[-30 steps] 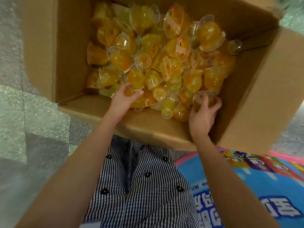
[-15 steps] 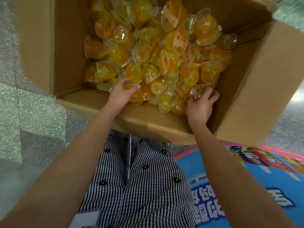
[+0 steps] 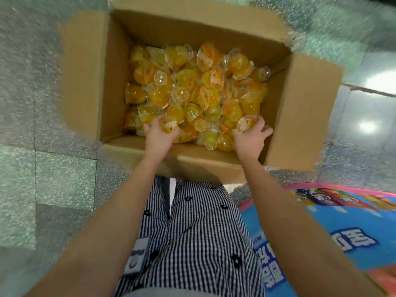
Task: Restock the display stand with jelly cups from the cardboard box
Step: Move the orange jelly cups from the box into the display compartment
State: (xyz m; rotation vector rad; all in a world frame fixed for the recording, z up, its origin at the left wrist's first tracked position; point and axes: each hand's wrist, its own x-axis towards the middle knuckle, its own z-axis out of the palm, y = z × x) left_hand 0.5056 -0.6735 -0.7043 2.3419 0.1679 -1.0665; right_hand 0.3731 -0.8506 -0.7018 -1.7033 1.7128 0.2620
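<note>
Orange jelly cups (image 3: 169, 126), one per hand (image 3: 159, 142)

The box (image 3: 85, 82) is matt brown cardboard. The jelly cups (image 3: 159, 96) are clear, glossy plastic. The floor (image 3: 53, 189) is polished speckled stone. The garment (image 3: 203, 232) is checked woven cloth. The stand (image 3: 310, 228) looks smooth, printed.

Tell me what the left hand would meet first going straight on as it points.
The left hand, gripping one jelly cup, would likely run into the heaped cups just beyond it, before the far wall of the cardboard box.
</note>
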